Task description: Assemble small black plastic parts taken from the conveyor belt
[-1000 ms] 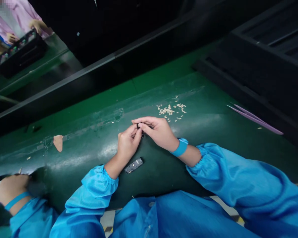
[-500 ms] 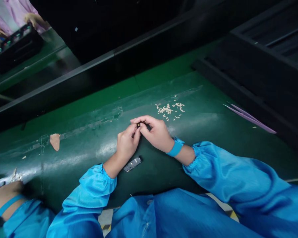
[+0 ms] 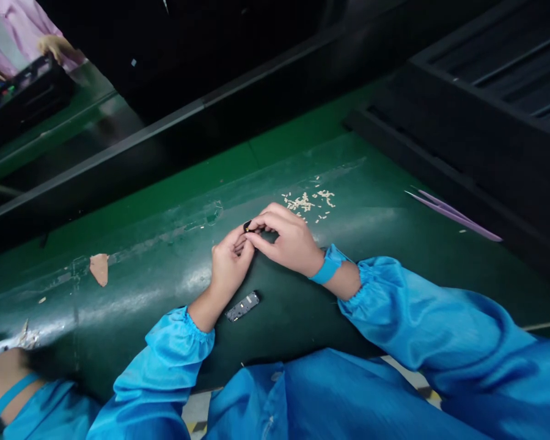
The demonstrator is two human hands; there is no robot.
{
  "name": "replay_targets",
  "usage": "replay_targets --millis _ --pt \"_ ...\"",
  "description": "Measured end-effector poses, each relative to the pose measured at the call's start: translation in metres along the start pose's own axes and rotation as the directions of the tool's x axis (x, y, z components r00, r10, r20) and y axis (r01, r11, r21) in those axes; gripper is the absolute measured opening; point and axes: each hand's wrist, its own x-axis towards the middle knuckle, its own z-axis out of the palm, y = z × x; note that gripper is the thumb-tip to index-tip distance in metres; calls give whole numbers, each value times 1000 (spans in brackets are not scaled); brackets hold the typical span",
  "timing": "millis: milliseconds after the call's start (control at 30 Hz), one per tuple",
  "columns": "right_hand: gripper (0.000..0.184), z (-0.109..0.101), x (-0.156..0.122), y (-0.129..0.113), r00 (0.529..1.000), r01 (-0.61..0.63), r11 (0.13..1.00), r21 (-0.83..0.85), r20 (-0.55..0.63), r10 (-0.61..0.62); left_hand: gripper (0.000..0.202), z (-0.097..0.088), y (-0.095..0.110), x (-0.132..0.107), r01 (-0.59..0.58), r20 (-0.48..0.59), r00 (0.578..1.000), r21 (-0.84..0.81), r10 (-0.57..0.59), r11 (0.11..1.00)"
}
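Between my two hands, at the middle of the head view, is a small black part (image 3: 247, 227) with a yellowish spot, mostly covered by fingers. My left hand (image 3: 231, 256) is closed on it from the left. From the right, my right hand (image 3: 288, 241) pinches at the same part, thumb and fingertips meeting the left fingers. A flat dark grey piece with small gold contacts (image 3: 242, 306) lies on the green mat (image 3: 293, 330), just below my left hand. Beyond my right hand, small cream-coloured bits (image 3: 302, 201) are scattered on the mat.
Pink tweezers (image 3: 458, 217) lie at right beside black stacked trays (image 3: 449, 134). A tan scrap (image 3: 99, 269) rests at left. A co-worker's hand (image 3: 7, 376) reaches in at lower left; another person's hand (image 3: 57, 47) holds a black tray (image 3: 27, 101) at upper left.
My right hand has shifted slightly left and its fingers have closed over the black part, which has turned and moved a little left. The view has shifted slightly.
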Motion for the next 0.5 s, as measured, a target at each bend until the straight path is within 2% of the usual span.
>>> replay_targets --millis 167,267,400,500 --pt "7 1 -1 1 999 2 999 32 39 -3 35 0 1 -3 -53 28 998 149 50 987" --pt "9 -1 2 2 998 -54 997 55 32 52 34 0 1 -1 -33 5 999 60 33 998" --pt "7 -3 4 3 983 -152 985 76 -96 159 37 2 2 2 60 0 998 -120 -60 991" --pt "6 -3 2 0 993 -89 993 76 -69 94 36 2 2 2 55 -15 998 -97 -56 994"
